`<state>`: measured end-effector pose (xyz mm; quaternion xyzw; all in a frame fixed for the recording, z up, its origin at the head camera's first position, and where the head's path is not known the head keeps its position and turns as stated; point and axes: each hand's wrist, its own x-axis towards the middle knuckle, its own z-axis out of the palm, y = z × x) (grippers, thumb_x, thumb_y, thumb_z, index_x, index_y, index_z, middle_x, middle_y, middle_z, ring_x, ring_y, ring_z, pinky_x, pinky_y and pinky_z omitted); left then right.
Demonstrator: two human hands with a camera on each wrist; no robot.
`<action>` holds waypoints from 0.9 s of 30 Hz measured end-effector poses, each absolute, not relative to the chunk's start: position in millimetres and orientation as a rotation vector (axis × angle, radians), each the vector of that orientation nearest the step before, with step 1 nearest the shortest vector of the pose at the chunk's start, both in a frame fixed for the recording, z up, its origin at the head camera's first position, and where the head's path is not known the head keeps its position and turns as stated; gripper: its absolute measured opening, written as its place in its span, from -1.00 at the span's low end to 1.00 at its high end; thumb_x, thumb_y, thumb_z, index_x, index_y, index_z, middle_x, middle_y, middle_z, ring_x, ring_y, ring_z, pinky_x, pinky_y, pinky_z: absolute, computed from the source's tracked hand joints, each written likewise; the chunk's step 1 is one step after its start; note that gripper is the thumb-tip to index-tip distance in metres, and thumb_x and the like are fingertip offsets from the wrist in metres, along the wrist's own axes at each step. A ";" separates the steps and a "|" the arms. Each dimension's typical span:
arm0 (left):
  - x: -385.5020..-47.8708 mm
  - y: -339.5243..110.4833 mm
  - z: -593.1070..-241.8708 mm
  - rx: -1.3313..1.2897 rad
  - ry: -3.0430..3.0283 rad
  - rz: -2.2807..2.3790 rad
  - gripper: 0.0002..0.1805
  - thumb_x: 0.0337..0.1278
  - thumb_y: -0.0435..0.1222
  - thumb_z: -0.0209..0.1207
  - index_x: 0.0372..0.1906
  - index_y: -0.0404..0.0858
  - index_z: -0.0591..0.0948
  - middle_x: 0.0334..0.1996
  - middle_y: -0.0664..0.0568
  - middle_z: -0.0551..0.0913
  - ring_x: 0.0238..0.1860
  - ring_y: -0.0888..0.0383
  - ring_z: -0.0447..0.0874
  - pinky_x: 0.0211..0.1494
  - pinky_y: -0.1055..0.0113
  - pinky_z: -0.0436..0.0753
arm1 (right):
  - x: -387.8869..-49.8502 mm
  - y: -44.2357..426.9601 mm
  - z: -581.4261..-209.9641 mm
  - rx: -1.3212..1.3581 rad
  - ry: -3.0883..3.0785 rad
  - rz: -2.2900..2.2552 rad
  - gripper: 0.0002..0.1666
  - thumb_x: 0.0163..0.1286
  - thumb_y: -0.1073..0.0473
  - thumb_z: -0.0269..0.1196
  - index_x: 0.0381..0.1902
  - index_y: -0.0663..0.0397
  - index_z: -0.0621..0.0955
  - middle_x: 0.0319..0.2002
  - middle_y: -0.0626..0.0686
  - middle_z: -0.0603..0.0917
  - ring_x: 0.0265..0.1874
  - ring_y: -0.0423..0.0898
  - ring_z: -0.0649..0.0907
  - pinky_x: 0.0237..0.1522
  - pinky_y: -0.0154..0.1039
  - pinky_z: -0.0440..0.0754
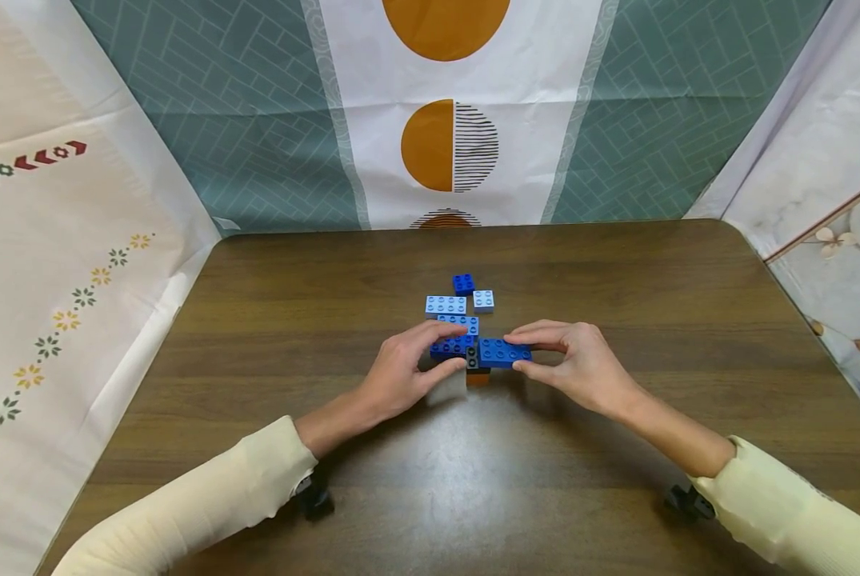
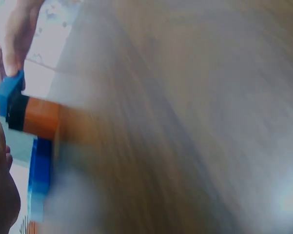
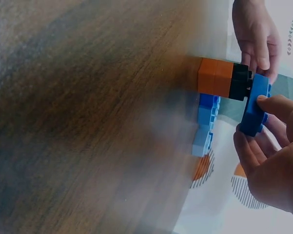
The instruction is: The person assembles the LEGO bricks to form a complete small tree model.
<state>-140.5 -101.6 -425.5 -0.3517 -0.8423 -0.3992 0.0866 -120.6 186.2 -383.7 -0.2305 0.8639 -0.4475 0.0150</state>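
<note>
My right hand (image 1: 590, 370) pinches a blue eight-stud brick (image 1: 500, 353) between thumb and fingers. One end of that brick is at the black brick (image 1: 472, 358), which tops an orange stack (image 1: 477, 380). In the right wrist view the blue brick (image 3: 255, 105) lies across the black brick (image 3: 239, 82) at a slight tilt; whether its studs are joined cannot be told. My left hand (image 1: 401, 370) is beside the stack with thumb and fingers apart, its fingertips near the black brick and a dark blue brick (image 1: 450, 347). Contact there is unclear.
Behind the stack lie a medium blue brick (image 1: 466, 321), a long light blue brick (image 1: 446, 305), a small light blue brick (image 1: 483, 301) and a small dark blue one (image 1: 463, 283). The wooden table (image 1: 293, 304) meets a patterned cloth (image 1: 271, 160) at its back edge.
</note>
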 end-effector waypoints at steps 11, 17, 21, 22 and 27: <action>-139.6 -78.0 -422.8 -1.089 -2.495 -1.267 -0.54 0.34 -0.17 0.45 0.25 -0.25 0.72 0.12 0.02 0.79 0.15 0.18 0.75 0.20 0.20 0.72 | -121.2 185.1 -380.0 -0.772 2.755 -1.308 -0.57 0.26 0.35 0.57 0.11 0.13 0.81 0.06 0.01 0.80 0.09 0.01 0.77 0.08 0.06 0.75; -139.5 -77.6 -424.5 -1.074 -2.486 -1.279 -0.56 0.32 -0.18 0.47 0.22 -0.24 0.73 0.08 0.02 0.80 0.10 0.15 0.78 0.14 0.18 0.75 | -121.7 183.9 -380.5 -0.788 2.769 -1.288 -0.56 0.25 0.34 0.58 0.10 0.13 0.81 0.05 0.00 0.80 0.08 0.00 0.77 0.03 0.09 0.77; -139.0 -77.8 -426.0 -1.064 -2.486 -1.281 -0.57 0.32 -0.18 0.47 0.22 -0.22 0.73 0.08 0.02 0.80 0.10 0.17 0.78 0.15 0.22 0.74 | -122.0 183.5 -381.5 -0.791 2.768 -1.281 -0.56 0.25 0.34 0.58 0.11 0.14 0.81 0.05 0.01 0.80 0.09 0.02 0.77 0.05 0.09 0.76; -138.8 -77.7 -426.3 -1.062 -2.486 -1.283 -0.57 0.32 -0.19 0.47 0.22 -0.21 0.73 0.08 0.03 0.80 0.11 0.18 0.78 0.15 0.23 0.74 | -122.1 183.5 -381.6 -0.792 2.768 -1.281 -0.56 0.25 0.34 0.58 0.11 0.14 0.81 0.05 0.01 0.80 0.08 0.02 0.77 0.05 0.10 0.76; -137.9 -77.8 -427.6 -1.056 -2.478 -1.294 -0.57 0.31 -0.18 0.47 0.22 -0.19 0.73 0.09 0.03 0.80 0.12 0.19 0.76 0.16 0.21 0.73 | -122.1 183.8 -382.6 -0.795 2.759 -1.281 -0.56 0.26 0.35 0.57 0.12 0.12 0.80 0.06 0.03 0.79 0.05 0.03 0.79 0.07 0.12 0.75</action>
